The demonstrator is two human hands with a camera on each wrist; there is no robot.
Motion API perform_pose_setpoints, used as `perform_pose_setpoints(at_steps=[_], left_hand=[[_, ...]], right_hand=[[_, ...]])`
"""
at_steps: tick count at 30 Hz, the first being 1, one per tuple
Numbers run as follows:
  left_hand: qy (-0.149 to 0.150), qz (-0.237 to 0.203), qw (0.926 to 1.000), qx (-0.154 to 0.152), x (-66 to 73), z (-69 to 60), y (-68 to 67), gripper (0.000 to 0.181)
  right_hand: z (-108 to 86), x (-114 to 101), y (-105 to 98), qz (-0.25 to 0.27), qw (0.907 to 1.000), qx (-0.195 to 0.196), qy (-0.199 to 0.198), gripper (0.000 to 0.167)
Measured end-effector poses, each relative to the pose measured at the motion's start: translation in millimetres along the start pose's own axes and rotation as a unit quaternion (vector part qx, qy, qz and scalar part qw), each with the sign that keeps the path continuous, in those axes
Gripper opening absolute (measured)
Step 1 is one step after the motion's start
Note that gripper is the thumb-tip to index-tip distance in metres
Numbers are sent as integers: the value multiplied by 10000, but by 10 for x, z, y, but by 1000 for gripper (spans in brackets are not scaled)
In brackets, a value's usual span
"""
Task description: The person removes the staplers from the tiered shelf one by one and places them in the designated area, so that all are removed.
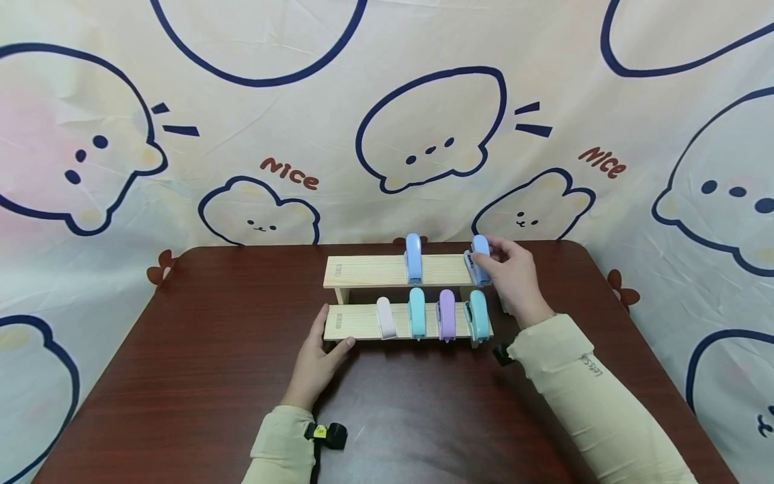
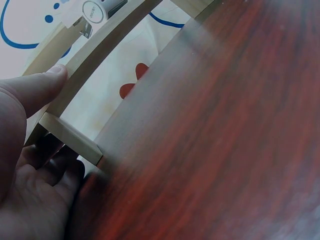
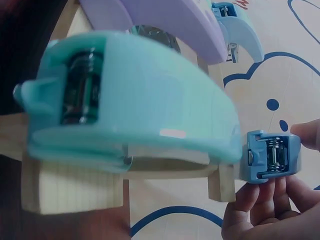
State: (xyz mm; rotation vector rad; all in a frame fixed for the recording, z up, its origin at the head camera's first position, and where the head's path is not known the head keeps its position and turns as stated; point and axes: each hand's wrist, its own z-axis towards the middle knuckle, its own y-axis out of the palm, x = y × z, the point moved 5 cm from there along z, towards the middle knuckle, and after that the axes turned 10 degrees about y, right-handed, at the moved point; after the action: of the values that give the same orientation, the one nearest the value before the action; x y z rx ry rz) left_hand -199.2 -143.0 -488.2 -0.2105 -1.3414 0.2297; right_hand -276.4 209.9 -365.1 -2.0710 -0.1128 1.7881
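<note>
My right hand (image 1: 514, 275) pinches a blue stapler (image 1: 480, 259) at the right end of the rear board of a wooden two-step rack (image 1: 369, 270). In the right wrist view, that blue stapler (image 3: 270, 156) sits between thumb and fingers. My left hand (image 1: 317, 359) grips the left end of the rack's front board (image 1: 357, 323), thumb at the near edge. Another blue stapler (image 1: 413, 259) stands on the rear board. Along the front board stand a white stapler (image 1: 385, 318), a teal stapler (image 1: 417, 314), a purple stapler (image 1: 446, 315) and a second teal stapler (image 1: 478, 316).
The rack stands near the far edge of a dark reddish-brown table (image 1: 199, 363). Behind and beside it hangs a pale cloth (image 1: 338, 134) printed with cartoon outlines. A dark wrist camera (image 1: 335, 435) is strapped to the left wrist.
</note>
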Motion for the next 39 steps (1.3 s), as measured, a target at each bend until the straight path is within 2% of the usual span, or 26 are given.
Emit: perform_pose_setpoints(at_steps=[10,29,39], left_hand=[[-49,91,9999,3,-7,0,1,90],[-25,84,10000,-5,-32,12,0,89],[-91,184,9998,-20,-23,5,0,89]], right_hand=[[9,38,-92,99,9999,84,-60,49],[59,161,-287,-74,9993,376,-55,50],[85,276,-404,-204,9986,418,235,55]])
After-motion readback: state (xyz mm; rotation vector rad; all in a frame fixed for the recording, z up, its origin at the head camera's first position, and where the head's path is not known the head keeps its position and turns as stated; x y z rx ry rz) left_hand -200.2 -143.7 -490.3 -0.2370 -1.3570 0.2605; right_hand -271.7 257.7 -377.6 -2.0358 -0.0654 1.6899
